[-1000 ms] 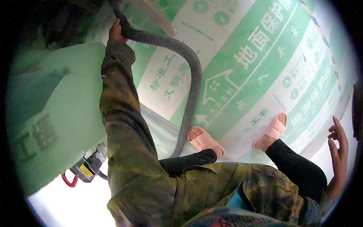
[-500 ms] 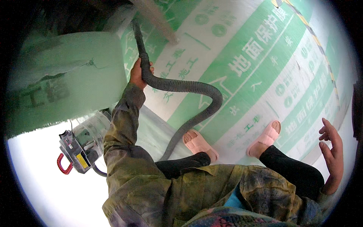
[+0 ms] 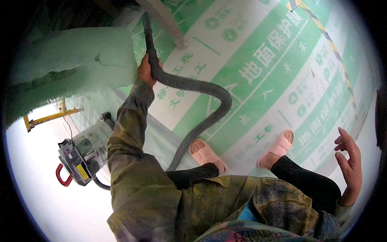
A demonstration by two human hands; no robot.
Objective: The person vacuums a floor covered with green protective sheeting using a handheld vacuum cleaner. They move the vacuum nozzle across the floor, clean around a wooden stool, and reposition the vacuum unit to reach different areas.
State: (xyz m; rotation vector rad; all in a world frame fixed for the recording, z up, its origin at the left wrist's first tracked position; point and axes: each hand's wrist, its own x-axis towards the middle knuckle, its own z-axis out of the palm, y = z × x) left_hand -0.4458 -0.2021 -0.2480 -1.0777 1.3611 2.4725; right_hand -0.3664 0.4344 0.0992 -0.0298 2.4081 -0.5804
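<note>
My left hand [image 3: 146,71] is closed around a dark ribbed vacuum hose [image 3: 189,83], near where it meets a straight wand [image 3: 149,36]. The wand points away from me, and its far end is lost in the dark at the upper left. From my grip the hose bends right, then curls back down past my left foot and disappears behind my sleeve. On the lower left is a canister vacuum cleaner [image 3: 82,155] with a clear drum and a red handle. My right hand [image 3: 349,157] hangs in the air at the right, fingers apart, holding nothing.
Green and white printed protective film [image 3: 250,105] covers the floor under my pink slippers [image 3: 207,154]. A large greenish panel [image 3: 96,60] overhangs the left side. Beneath it stands a yellow metal frame [image 3: 54,117]. A post [image 3: 165,22] rises beyond the wand. Striped tape [image 3: 328,38] runs along the right.
The view has shifted, so the yellow frame now shows below the panel. My left hand still grips the hose and sits slightly higher in the picture. My right hand stays raised and empty.
</note>
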